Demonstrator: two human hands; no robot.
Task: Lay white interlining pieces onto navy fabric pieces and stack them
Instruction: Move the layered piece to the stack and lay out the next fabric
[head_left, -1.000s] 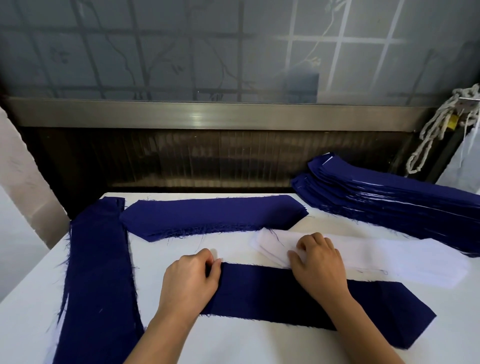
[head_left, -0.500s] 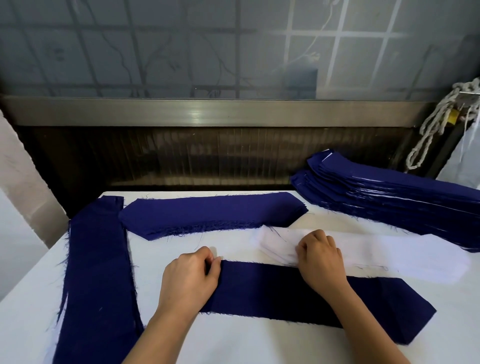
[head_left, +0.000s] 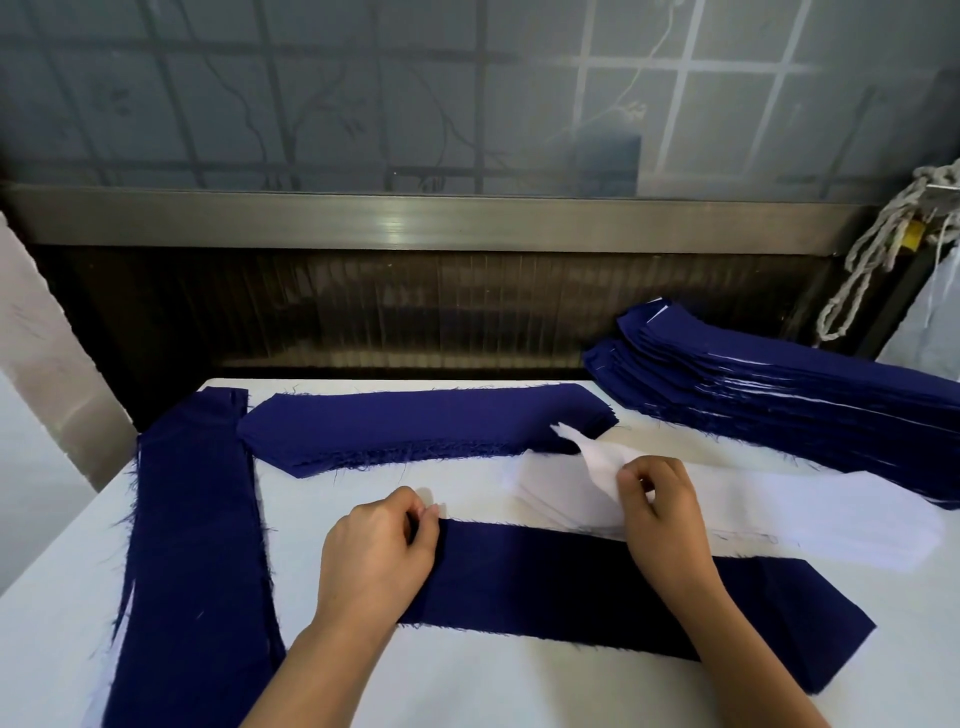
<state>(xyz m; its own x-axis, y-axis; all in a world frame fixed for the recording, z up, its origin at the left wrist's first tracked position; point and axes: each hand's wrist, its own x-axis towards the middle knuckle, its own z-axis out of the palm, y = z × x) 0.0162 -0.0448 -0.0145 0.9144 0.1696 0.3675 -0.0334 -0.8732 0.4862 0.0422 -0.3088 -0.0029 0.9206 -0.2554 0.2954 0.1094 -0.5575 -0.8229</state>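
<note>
Right hand (head_left: 660, 504) now lifts interlining (head_left: 597, 462), left hand (head_left: 376, 551) holds navy piece (head_left: 571, 587)

Navy fabric piece (head_left: 597, 582) matt woven cloth with frayed edges, interlining (head_left: 779, 514) thin smooth white cloth, surface (head_left: 467, 686) matt white, window rail (head_left: 415, 221) behind it brushed metal.

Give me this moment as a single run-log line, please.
step: picking interlining | left hand: pinches end of navy piece | right hand: pinches top interlining piece, end raised off white pile | laid on navy: not yet
</note>
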